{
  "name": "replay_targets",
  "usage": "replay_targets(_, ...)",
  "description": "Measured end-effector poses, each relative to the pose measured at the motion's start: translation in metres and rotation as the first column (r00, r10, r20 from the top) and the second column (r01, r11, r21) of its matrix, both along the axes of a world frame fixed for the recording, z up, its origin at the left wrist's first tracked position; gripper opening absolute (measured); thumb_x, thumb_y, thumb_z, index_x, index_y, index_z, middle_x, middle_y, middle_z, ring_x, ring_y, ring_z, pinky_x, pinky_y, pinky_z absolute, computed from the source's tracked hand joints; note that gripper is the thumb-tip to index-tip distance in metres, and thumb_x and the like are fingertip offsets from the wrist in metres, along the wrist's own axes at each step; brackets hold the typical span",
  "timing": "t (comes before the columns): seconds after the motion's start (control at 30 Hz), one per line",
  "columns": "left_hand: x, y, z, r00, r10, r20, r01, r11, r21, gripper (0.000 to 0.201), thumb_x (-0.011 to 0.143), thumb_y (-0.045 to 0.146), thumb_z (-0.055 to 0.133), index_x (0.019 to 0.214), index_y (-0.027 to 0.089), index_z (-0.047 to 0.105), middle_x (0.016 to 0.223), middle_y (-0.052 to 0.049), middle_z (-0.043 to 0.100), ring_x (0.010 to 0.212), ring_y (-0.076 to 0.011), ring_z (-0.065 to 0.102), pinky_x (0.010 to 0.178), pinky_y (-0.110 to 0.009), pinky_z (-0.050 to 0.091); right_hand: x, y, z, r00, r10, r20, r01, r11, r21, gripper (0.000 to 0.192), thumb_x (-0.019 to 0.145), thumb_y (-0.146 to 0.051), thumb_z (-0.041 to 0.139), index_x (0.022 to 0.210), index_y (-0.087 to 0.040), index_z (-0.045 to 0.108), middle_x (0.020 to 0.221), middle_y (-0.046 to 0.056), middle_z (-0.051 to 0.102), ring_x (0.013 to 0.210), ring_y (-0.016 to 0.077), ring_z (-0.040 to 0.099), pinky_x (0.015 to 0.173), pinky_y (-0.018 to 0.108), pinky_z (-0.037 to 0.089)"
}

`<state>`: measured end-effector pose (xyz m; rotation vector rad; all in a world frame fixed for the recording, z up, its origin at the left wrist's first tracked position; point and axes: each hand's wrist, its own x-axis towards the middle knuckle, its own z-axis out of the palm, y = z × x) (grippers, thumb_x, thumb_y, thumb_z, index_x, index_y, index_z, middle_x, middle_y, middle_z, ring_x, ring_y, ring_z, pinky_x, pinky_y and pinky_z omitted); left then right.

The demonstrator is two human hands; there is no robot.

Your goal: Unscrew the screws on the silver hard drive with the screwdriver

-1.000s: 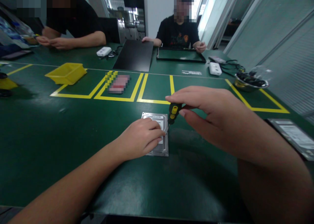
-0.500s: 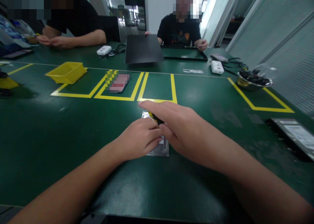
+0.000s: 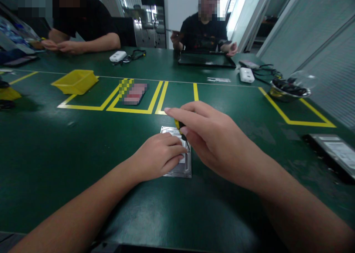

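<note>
A hard drive (image 3: 179, 164) lies flat on the green desk (image 3: 69, 142), just in front of the person and near the yellow tape boxes (image 3: 133, 110). The left hand (image 3: 159, 157) rests on top of it, fingers spread flat and pressing down, not curled around anything. The right hand (image 3: 210, 140) has its grip closed on a small screwdriver (image 3: 180, 127) with a yellow and black handle, tip pointing down at the drive's top near its right edge. The drive looks like a stiff metal slab, fairly heavy for its size, smooth on top, so it would likely slide unless pinned; its long side edges seem the safest place to hold it.
</note>
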<state>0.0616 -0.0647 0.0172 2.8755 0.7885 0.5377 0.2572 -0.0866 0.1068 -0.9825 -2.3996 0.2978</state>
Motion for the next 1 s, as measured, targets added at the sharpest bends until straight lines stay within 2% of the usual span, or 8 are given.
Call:
replay_targets(0.17, -0.001, 0.002, 0.002, 1.0, 0.0, 0.002, 0.001, 1.0, -0.016, 0.026, 0.098, 0.03, 0.049, 0.107, 0.021, 0.071, 0.104, -0.006, 0.069, 0.097, -0.0246, 0.063, 0.087, -0.041, 0.049, 0.005, 0.003, 0.007, 0.996, -0.052, -0.067, 0.061, 0.989, 0.133, 0.03, 0.094, -0.014, 0.053, 0.12, -0.012, 0.069, 0.108, 0.01, 0.065, 0.096, 0.0159, 0.061, 0.084, 0.029, 0.049)
replay_targets(0.33, -0.002, 0.002, 0.0, 1.0, 0.002, 0.004, -0.002, 1.0, -0.024, 0.025, 0.098, 0.03, 0.049, 0.107, 0.021, 0.07, 0.102, -0.005, 0.069, 0.096, -0.0233, 0.063, 0.088, -0.041, 0.048, 0.01, 0.005, 0.01, 0.988, -0.093, -0.127, 0.113, 0.981, 0.16, 0.016, 0.092, -0.021, 0.062, 0.098, -0.017, 0.076, 0.094, 0.004, 0.066, 0.085, 0.0139, 0.061, 0.074, 0.027, 0.047)
replay_targets(0.6, -0.003, 0.002, -0.001, 1.0, 0.005, -0.015, -0.005, 1.0, -0.03, 0.024, 0.098, 0.031, 0.049, 0.108, 0.023, 0.069, 0.103, -0.003, 0.069, 0.096, -0.0228, 0.063, 0.084, -0.04, 0.047, 0.017, 0.001, 0.019, 0.993, -0.08, -0.084, 0.091, 0.988, 0.126, 0.022, 0.09, -0.015, 0.059, 0.108, -0.014, 0.069, 0.097, 0.004, 0.07, 0.087, 0.0142, 0.063, 0.08, 0.028, 0.048)
replay_targets(0.7, -0.003, 0.002, -0.001, 1.0, 0.002, -0.011, -0.003, 0.999, -0.033, 0.024, 0.099, 0.03, 0.048, 0.108, 0.022, 0.069, 0.103, -0.004, 0.069, 0.097, -0.023, 0.063, 0.085, -0.04, 0.046, 0.018, 0.0, 0.021, 0.994, -0.07, -0.083, 0.078, 0.992, 0.102, 0.018, 0.089, -0.015, 0.057, 0.104, -0.015, 0.068, 0.095, 0.003, 0.07, 0.084, 0.0135, 0.063, 0.078, 0.027, 0.048)
replay_targets(0.83, -0.002, 0.002, 0.002, 1.0, -0.003, -0.014, 0.002, 0.999, -0.045, 0.025, 0.099, 0.029, 0.047, 0.108, 0.022, 0.07, 0.104, -0.005, 0.069, 0.097, -0.0229, 0.063, 0.086, -0.039, 0.046, 0.017, -0.001, 0.023, 0.994, -0.089, -0.065, 0.094, 0.993, 0.075, 0.017, 0.09, -0.015, 0.054, 0.099, -0.019, 0.068, 0.098, 0.004, 0.069, 0.09, 0.0158, 0.062, 0.08, 0.03, 0.048)
replay_targets(1.0, -0.002, 0.002, 0.002, 1.0, -0.001, -0.009, 0.0, 0.999, -0.041, 0.025, 0.098, 0.029, 0.048, 0.108, 0.021, 0.069, 0.104, -0.005, 0.069, 0.097, -0.023, 0.063, 0.087, -0.039, 0.047, 0.017, -0.001, 0.022, 0.99, -0.127, -0.065, 0.132, 0.987, 0.094, 0.012, 0.091, -0.025, 0.061, 0.094, -0.021, 0.071, 0.094, 0.003, 0.068, 0.087, 0.0171, 0.062, 0.076, 0.031, 0.047)
